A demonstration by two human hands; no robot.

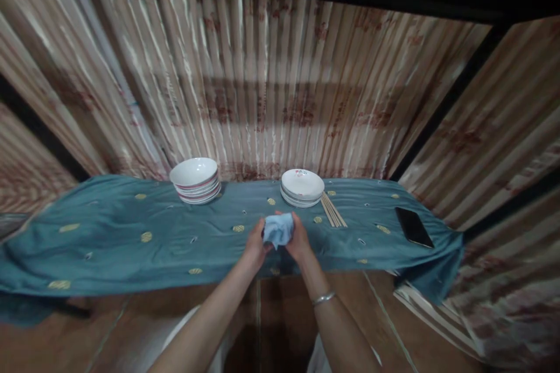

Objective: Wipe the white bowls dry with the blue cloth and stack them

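A crumpled light-blue cloth [279, 229] is held between my two hands, above the front part of the table. My left hand [256, 243] grips its left side, and my right hand [300, 239] closes round its right side. The fingertips are partly hidden behind the cloth. Beyond my hands, slightly to the right, stands a stack of white plates [303, 183], the top one with a small red print. Several wooden chopsticks [333, 211] lie beside it. A stack of white bowls [195, 173] with red-striped rims stands farther left.
A teal cloth with yellow motifs covers the table [170, 256]. A black phone [413, 227] lies near its right end. Patterned curtains [262, 70] hang behind and at the sides, with dark frame posts [450, 99] at the corners.
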